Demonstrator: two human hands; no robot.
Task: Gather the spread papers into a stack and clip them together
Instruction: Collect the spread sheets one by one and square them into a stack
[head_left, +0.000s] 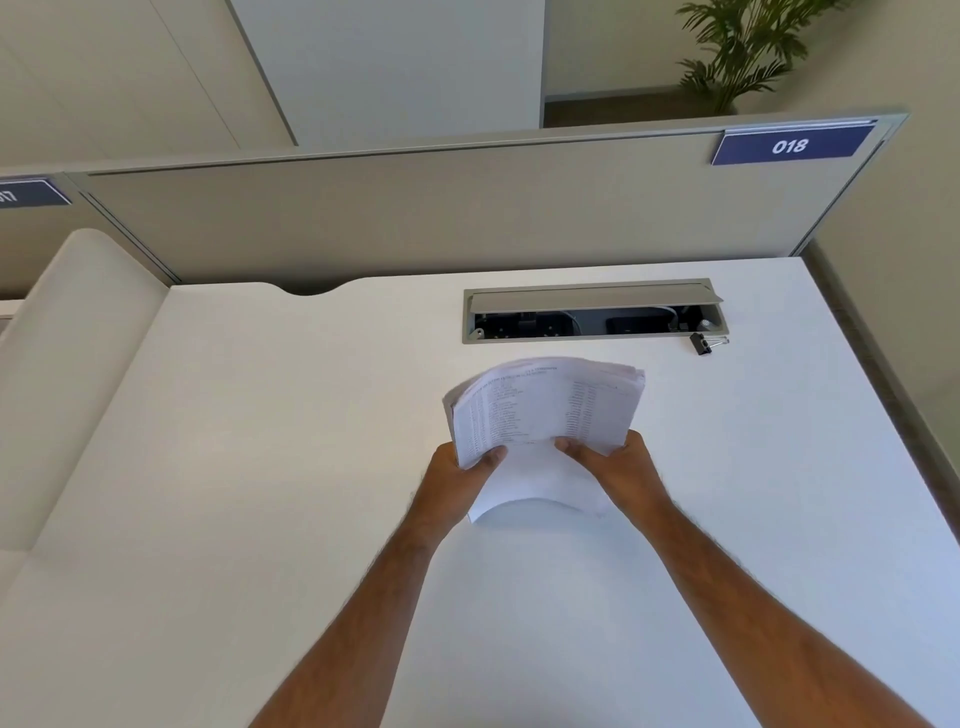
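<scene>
Light, floppy sheaf of printed white papers (540, 410), frame centre, pinched by left grip (460, 470) and right grip (613, 460) at bowing side edges, uneven; small black binder clip (702, 344) apart at upper right on white bench (260, 467).

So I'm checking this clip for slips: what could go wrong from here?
The paper stack is bowed and fanned between the left hand and right hand, so sheets might slide out. Reaching for the binder clip leaves one hand holding. The clip could drop into the open cable tray.

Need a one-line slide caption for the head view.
Both hands, left hand and right hand, hold the white printed paper stack above the white desk; black binder clip lies unused.
</scene>
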